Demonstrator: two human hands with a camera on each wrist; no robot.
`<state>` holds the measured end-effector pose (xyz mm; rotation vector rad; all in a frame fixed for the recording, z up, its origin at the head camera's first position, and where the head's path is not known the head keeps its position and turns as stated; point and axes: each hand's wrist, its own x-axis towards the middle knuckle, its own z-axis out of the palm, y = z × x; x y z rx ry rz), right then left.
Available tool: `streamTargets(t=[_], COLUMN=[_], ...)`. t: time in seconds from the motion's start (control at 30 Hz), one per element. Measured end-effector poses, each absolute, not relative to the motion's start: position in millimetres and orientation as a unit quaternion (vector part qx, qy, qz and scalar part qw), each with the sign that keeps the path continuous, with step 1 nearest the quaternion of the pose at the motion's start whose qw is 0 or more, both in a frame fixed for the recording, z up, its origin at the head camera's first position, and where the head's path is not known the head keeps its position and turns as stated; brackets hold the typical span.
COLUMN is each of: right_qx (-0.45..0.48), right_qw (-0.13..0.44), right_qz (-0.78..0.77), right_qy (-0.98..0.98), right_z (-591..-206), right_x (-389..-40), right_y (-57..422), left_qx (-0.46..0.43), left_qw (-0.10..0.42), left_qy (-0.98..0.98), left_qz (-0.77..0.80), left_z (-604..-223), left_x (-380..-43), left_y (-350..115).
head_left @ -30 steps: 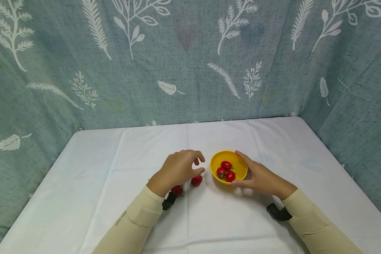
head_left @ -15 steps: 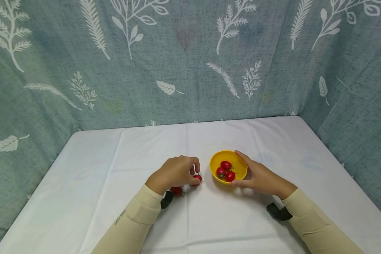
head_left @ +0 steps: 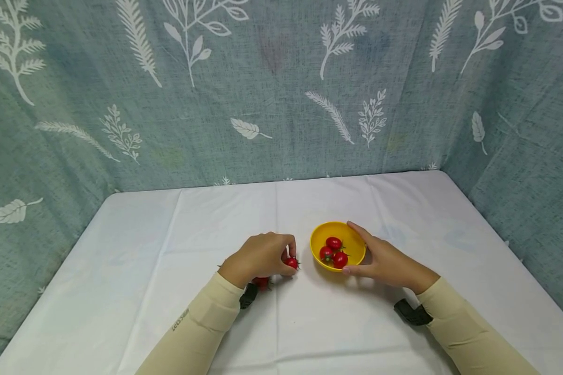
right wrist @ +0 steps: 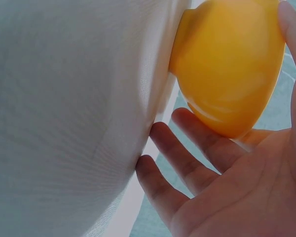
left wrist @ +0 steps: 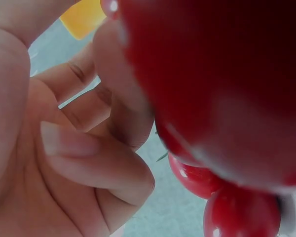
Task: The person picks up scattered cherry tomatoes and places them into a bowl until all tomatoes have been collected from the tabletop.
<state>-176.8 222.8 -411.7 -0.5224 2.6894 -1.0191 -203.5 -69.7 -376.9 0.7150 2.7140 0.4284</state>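
Observation:
My left hand [head_left: 260, 256] pinches a red cherry tomato [head_left: 292, 263] between thumb and fingers, close over the white cloth. In the left wrist view, a big blurred cherry tomato [left wrist: 217, 94] fills the near right side, with smaller cherry tomatoes [left wrist: 242, 212] below it. My right hand [head_left: 388, 261] holds the yellow bowl [head_left: 354, 240] by its right side, thumb at the near rim and fingers at the far rim. Three cherry tomatoes [head_left: 334, 251] lie inside the bowl. The right wrist view shows the bowl's outer wall [right wrist: 232, 64] against the fingers.
Partly hidden beneath the left wrist, more red cherry tomatoes [head_left: 261, 283] lie on the table. A white cloth [head_left: 338, 333] covers the tabletop. Green-grey curtains [head_left: 281, 104] with white leaf prints hang behind and at both sides.
My left hand has come down onto the cherry tomato left of the bowl, and its parted thumb and fingers have closed round it. My right hand and the bowl stay put.

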Motion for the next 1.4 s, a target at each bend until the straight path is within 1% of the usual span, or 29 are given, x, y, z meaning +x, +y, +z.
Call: streamTargets(t=[0.2,0.53,0.8,1.07,1.17,1.4], right_qx=[-0.179,-0.185,-0.189,-0.186,-0.188,-0.196], right_qw=[0.107,0.106,0.108,0.113,0.113,0.108], right_qz=[-0.345,-0.353,-0.351,-0.348,-0.348,-0.350], right_qy=[0.915,0.911,0.911,0.912,0.911,0.910], right_z=[-412.0,-412.2,-410.8,-409.9,-409.9,-411.4], right_x=[-176.5,-176.7,-176.9,-178.0,-178.3,-177.3], right_y=[222.8,222.1,220.9,220.7,221.2,223.4], left_qx=[0.257,0.272,0.297,0.326,0.332,0.332], left_qw=[0.139,0.075,-0.017,-0.080,-0.082,-0.037], left_qy=[0.945,0.945,0.938,0.921,0.918,0.925], left_qz=[0.147,0.167,0.177,0.197,0.202,0.184], left_z=[-377.3,-374.3,-376.0,-367.1,-366.5,-370.1], left_x=[-204.0,-207.2,-207.2,-199.5,-198.7,-200.8], left_y=[-69.5,-67.1,-64.9,-55.5,-49.6,-33.4])
